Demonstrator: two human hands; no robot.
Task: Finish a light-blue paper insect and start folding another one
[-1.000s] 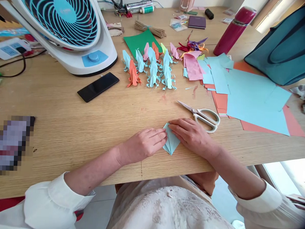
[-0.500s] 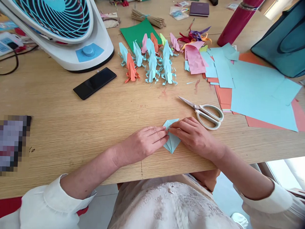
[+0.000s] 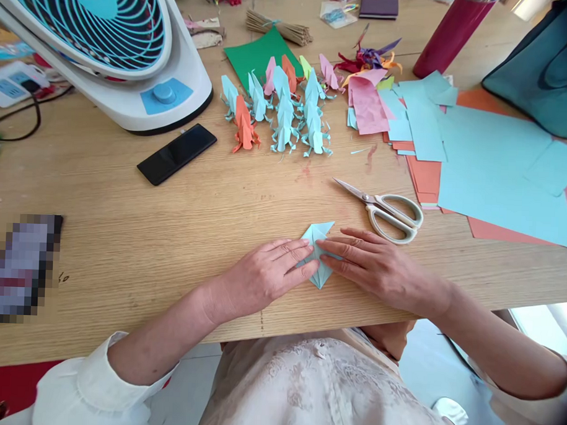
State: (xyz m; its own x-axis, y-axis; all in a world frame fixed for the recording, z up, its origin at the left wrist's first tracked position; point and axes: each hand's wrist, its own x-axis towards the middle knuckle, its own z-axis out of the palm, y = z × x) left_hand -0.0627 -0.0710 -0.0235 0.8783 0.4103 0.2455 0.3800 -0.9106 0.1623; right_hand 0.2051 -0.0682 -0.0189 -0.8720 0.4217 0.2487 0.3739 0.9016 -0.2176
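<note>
A light blue folded paper (image 3: 321, 274) lies flat on the wooden table near its front edge, with creases and pointed corners showing. My left hand (image 3: 267, 274) rests its fingertips on the paper's left side, the fingers stretched and slightly apart. From the right, my right hand (image 3: 379, 265) lays its spread fingers on the paper's right side. Both hands hide parts of the sheet. Just behind my right hand lie scissors (image 3: 381, 210) with pale handles, their tips toward the back left.
Folded paper figures (image 3: 284, 113) stand in rows behind. Paper sheets (image 3: 499, 170) lie right, near a magenta bottle (image 3: 452, 35) and a teal bag (image 3: 544, 73). A fan (image 3: 176, 78) and a black phone (image 3: 177, 154) sit left, with a pixelated object (image 3: 21, 268) farther forward.
My right hand has shifted right and its fingers have spread flatter over the paper. My left hand has barely moved. The view has shifted slightly.
</note>
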